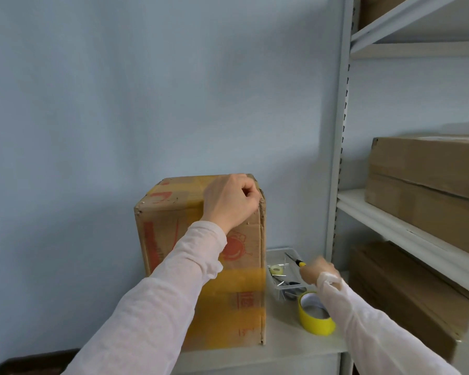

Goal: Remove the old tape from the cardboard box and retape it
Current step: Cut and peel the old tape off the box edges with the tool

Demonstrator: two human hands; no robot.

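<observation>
A tall cardboard box [171,228] with red print stands upright on a white tabletop. Old yellowish tape [236,282] runs across its top and in a wide band over its lower front. My left hand [229,203] rests on the box's top right front corner with its fingers curled against the edge. My right hand [318,272], blurred, is at a clear plastic tray [282,251] to the right of the box and grips a utility knife [295,261] with a yellow and black handle. A roll of yellow tape [316,316] stands in front of the tray.
The tray also holds a small roll of clear tape [278,270] and scissors [290,284]. A grey metal shelving unit [339,158] with large cardboard cartons [428,171] stands close on the right. A pale blue wall is behind the box. A dark bin [35,362] shows at lower left.
</observation>
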